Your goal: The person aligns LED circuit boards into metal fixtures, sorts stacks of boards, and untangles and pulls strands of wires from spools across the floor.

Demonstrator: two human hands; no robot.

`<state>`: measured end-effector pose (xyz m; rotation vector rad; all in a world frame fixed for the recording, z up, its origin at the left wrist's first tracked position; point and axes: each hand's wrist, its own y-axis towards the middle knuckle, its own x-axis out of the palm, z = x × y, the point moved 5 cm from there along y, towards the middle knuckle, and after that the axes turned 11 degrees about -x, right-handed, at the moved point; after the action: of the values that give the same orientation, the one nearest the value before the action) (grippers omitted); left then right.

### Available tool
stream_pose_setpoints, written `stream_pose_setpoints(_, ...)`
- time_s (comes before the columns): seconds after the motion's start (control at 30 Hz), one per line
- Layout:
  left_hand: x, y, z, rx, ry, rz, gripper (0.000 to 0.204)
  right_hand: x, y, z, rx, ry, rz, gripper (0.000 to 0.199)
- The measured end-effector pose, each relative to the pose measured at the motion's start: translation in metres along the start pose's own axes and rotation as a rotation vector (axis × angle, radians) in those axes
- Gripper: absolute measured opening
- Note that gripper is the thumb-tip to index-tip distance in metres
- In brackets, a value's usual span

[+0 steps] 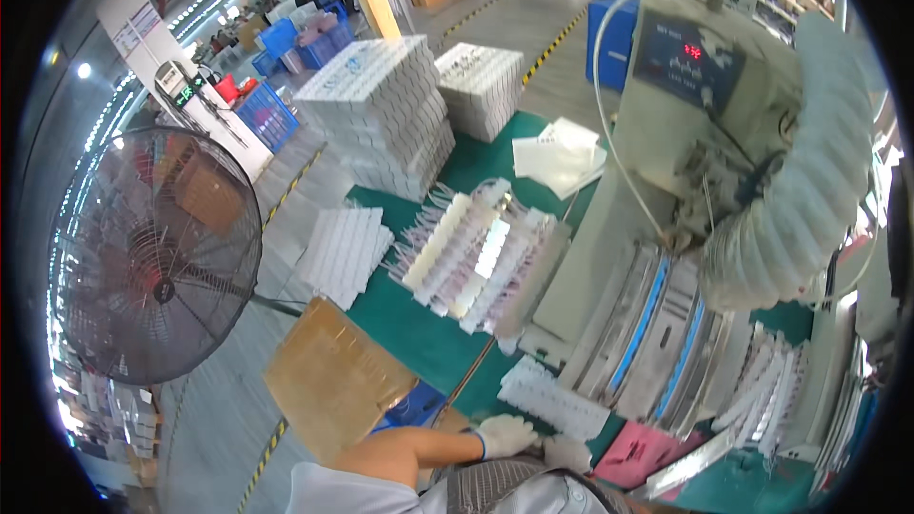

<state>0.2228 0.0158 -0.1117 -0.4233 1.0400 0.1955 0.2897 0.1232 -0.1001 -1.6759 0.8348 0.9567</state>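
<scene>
White-gloved left hand and right hand meet low by the green bench edge beside a white strip tray — finger grip unclear — so square it gently before lifting, I'd judge.

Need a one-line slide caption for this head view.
Two gloved hands, left hand and right hand, meet at a green bench edge beside a white strip.

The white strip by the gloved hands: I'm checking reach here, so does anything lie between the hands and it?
Nothing visible does. The left hand and right hand, both gloved, sit right at the near end of the white strip on the green table; actual contact is unclear.
</scene>
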Motion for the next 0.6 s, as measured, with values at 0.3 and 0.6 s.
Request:
stream_pose_setpoints(0.3, 0.004, 0.027, -0.012, 0.000, -0.170, -0.204, 0.028, 0.035, 0.009, 0.028, -0.020, 0.115, -0.215, 0.037)
stream_pose_setpoints(0.6, 0.005, -0.018, 0.005, -0.004, -0.212, -0.099, 0.034, 0.014, -0.007, -0.021, 0.093, 0.182, 0.020, 0.051)
